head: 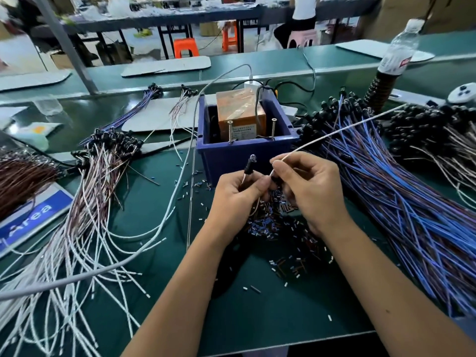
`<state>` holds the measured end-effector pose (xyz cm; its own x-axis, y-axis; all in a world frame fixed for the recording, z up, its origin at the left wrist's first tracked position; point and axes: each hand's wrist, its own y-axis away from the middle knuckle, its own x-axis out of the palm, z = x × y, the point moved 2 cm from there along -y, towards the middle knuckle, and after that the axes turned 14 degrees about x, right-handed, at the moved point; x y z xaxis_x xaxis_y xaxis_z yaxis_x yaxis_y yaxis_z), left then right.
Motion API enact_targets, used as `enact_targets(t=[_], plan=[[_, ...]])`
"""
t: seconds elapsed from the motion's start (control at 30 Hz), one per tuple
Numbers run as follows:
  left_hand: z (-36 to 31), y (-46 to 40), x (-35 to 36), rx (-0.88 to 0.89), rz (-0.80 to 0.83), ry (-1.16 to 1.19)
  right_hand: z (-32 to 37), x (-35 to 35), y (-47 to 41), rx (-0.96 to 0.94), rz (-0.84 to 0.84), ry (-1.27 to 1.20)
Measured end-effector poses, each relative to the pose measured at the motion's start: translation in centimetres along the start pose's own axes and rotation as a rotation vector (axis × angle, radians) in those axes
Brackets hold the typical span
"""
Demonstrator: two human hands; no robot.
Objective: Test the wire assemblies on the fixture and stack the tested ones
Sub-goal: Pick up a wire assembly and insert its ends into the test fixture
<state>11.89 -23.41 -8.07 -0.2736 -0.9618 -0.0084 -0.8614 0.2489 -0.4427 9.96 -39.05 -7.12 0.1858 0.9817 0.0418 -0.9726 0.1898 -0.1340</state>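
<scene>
The fixture is a blue bin (244, 155) holding an orange box (239, 109), with two upright screws (230, 131) on its front rim. Just in front of it, my left hand (237, 199) grips a wire assembly (249, 166) whose black holder and clear tip point up. My right hand (309, 191) pinches a second, white-and-red twisted wire (334, 132) that runs up and to the right. Both hands meet above a heap of small cut sleeves (270, 222).
A stack of white-and-red assemblies (98, 176) fans out at the left, and a large pile of blue-wired assemblies (399, 189) lies at the right. A grey cable (180, 176) crosses the green mat. A water bottle (398, 47) stands at the back right.
</scene>
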Motion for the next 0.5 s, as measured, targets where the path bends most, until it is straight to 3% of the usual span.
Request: enact_targets(t=[0.27,0.5], plan=[[-0.45,0.40,-0.16,0.005,0.129,-0.104,0.27,-0.27,0.18,0.027,-0.015,0.080],[-0.58,0.25,-0.39,0.013,0.006,-0.016,0.60,-0.25,0.28,0.160,0.075,-0.047]])
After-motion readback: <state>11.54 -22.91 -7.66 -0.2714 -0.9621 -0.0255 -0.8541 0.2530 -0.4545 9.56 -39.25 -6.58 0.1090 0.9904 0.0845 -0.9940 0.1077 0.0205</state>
